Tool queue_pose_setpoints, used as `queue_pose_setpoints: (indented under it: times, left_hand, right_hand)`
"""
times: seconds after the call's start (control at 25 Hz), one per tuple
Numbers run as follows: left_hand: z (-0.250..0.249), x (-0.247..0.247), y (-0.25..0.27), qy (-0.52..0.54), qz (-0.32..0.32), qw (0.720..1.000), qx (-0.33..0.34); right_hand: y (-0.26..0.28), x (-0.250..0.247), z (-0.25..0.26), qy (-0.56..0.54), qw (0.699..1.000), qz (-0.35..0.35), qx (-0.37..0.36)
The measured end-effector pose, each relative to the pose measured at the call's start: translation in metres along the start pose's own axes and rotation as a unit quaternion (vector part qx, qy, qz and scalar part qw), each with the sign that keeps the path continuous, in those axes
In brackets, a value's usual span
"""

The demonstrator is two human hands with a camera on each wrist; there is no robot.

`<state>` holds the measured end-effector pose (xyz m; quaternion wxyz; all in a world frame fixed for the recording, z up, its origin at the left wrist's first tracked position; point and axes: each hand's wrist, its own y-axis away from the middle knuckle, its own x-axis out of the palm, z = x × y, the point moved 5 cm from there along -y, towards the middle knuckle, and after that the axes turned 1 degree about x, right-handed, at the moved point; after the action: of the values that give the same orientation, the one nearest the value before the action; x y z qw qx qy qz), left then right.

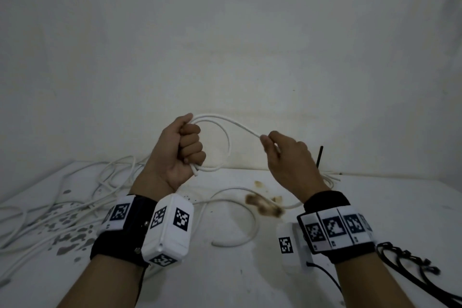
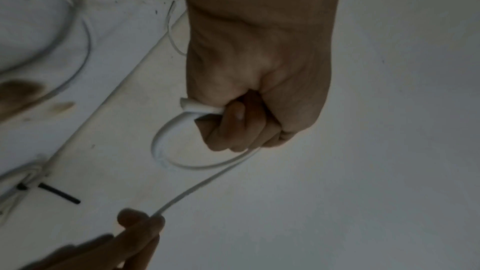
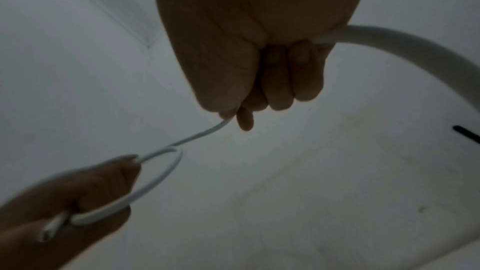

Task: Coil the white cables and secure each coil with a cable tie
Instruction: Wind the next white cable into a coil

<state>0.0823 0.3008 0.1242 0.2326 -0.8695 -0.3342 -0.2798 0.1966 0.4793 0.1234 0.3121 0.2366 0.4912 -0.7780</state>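
Note:
My left hand (image 1: 186,147) is raised above the table in a fist, gripping a small loop of white cable (image 1: 226,142); the cable's cut end (image 2: 185,105) sticks out below the fist. From the fist the cable runs right to my right hand (image 1: 271,142), which pinches it between thumb and fingers (image 3: 244,114). Past the right hand the cable drops to the table (image 1: 250,267) and curls there (image 1: 240,207). A black cable tie (image 1: 319,156) stands up behind the right hand, at a tied white coil (image 1: 330,177).
A tangle of loose white cables (image 1: 75,197) lies on the table's left side, among dark spots. Brown stains (image 1: 265,206) mark the middle. Black ties or cords (image 1: 410,262) lie at the right edge. A pale wall rises right behind the table.

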Motion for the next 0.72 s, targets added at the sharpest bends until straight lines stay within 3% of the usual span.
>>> queue_pose_setpoints:
  times: [0.08,0.16,0.2,0.28,0.4,0.52,0.64,0.72]
  left_hand:
    - [-0.014,-0.010,-0.003,0.083,-0.026,0.995,0.057]
    - [-0.032,-0.029,-0.003,0.172,-0.051,0.977,0.111]
    - [-0.039,-0.039,-0.002,0.208,-0.063,0.967,0.132]
    - [-0.051,-0.057,0.003,0.261,-0.077,0.948,0.166]
    - [-0.058,-0.068,0.007,0.270,-0.086,0.940,0.192]
    - [-0.053,-0.066,0.004,0.236,-0.121,0.945,0.192]
    - [-0.042,-0.053,-0.001,0.198,-0.127,0.954,0.187]
    - [-0.033,-0.037,-0.003,0.165,-0.108,0.967,0.163]
  right_hand:
    - [0.003,0.008,0.009,-0.158,0.983,0.097,0.014]
    - [0.011,0.017,0.012,-0.312,0.923,0.210,0.078]
    - [0.015,0.021,0.010,-0.345,0.901,0.248,0.090]
    - [0.019,0.030,0.004,-0.351,0.894,0.269,0.070]
    - [0.019,0.033,-0.002,-0.313,0.925,0.209,0.051]
    - [0.013,0.027,0.013,-0.133,0.974,0.183,-0.016]
    - [0.022,0.027,0.056,0.019,0.968,0.231,-0.098]
    - [0.032,0.027,0.088,0.063,0.955,0.247,-0.149]
